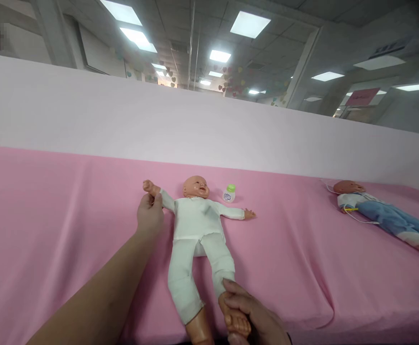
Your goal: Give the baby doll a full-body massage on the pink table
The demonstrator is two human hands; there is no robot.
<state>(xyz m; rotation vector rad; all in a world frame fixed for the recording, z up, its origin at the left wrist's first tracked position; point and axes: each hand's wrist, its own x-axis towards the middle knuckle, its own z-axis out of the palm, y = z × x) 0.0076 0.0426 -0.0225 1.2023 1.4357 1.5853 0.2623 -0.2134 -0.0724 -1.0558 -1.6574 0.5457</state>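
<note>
A baby doll [198, 218] in a white cloth suit lies face up, its head toward the wall. My left hand [150, 213] grips the doll's raised arm at the wrist, on the left side of the picture. Around the doll's foot at the lower right, my right hand [254, 314] is closed, with its fingers over the ankle and the thumb under the sole. The doll's other arm lies stretched out to the right, touched by neither hand. Close to the doll's head stands a small clear bottle [229, 193] with a green cap.
A pink cloth [284, 258] covers the table. Farther right lies a second doll [385, 215] in blue and white clothes, with a thin white tube and a yellow piece by it. Behind the table runs a low white wall [195, 127] topped by glass panes.
</note>
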